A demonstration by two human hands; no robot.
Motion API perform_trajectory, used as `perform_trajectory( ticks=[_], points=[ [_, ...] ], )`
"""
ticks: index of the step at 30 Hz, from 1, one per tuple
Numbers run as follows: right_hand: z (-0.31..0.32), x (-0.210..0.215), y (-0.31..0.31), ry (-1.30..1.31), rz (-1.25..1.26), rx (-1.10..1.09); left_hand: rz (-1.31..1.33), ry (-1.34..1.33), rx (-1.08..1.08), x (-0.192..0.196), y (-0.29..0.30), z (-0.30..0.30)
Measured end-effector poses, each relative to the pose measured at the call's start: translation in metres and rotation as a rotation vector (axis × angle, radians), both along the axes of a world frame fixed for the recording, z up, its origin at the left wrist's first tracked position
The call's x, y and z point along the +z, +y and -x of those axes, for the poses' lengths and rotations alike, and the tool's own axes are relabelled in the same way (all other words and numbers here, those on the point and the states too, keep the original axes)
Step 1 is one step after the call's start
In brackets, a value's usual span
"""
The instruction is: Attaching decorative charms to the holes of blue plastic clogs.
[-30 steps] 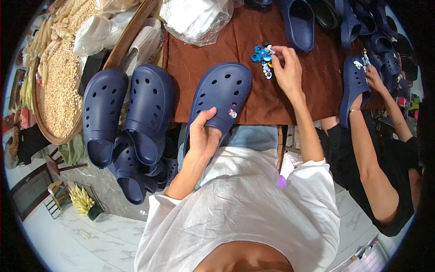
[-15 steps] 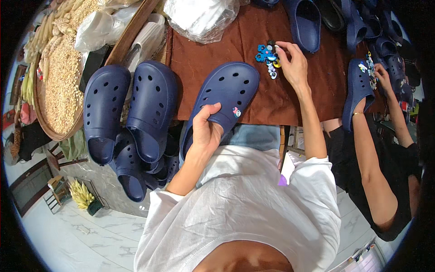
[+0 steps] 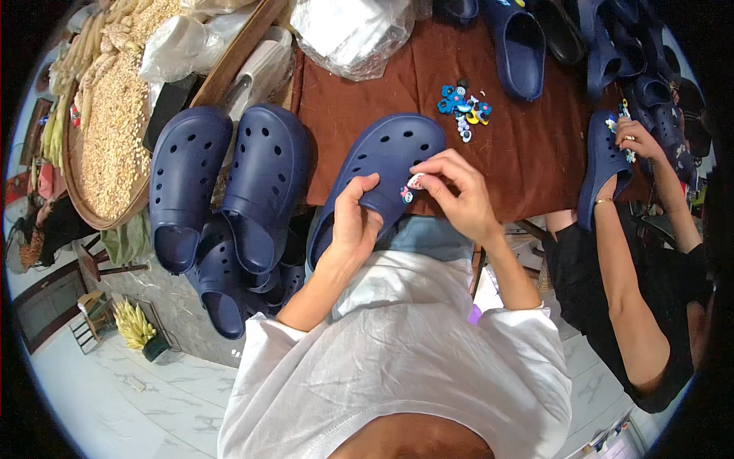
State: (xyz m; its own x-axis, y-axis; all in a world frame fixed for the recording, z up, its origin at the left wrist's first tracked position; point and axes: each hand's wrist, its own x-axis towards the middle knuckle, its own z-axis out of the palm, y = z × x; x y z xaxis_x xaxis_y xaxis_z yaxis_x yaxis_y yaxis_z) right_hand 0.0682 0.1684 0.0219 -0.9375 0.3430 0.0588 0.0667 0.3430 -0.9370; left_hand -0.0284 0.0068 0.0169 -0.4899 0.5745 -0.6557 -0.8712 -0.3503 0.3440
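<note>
Since the earlier frame my right hand (image 3: 459, 195) has come back from the charms to the clog, and it now pinches a small white charm (image 3: 416, 181) between thumb and fingertips. My left hand (image 3: 356, 220) grips the navy clog (image 3: 390, 145) at the table's near edge; its fingers are mostly out of sight, and the hand covers part of the clog. I'd judge I'm fitting a charm beside the colourful one (image 3: 407, 195) already on the upper; that calls for lining its back up with a hole and pressing while the left steadies. My fingertips hide that back and the exact hole. Beyond, the loose charms (image 3: 463, 109) overlap too closely to count, and the farthest clogs (image 3: 456, 9) are cut off.
</note>
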Motion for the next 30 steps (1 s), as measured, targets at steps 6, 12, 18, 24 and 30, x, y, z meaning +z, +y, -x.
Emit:
perform_trajectory(
  ticks=[6,12,18,24,30],
  points=[
    [-0.001,-0.006,-0.007,-0.007,0.113,-0.052,0.038,0.018,-0.034,0.001,-0.003,-0.001],
    [-0.005,-0.003,0.002,-0.042,0.174,-0.014,0.025,0.032,-0.075,0.001,-0.004,-0.002],
    [-0.002,0.008,0.014,-0.048,-0.042,0.166,0.088,0.057,-0.22,-0.001,-0.011,0.001],
    [0.0,0.016,-0.005,-0.085,-0.078,0.04,0.145,0.138,-0.302,-0.014,-0.014,0.001],
    [-0.005,0.003,-0.03,0.075,-0.206,-0.161,0.168,0.131,-0.276,-0.001,-0.005,0.001]
  ],
)
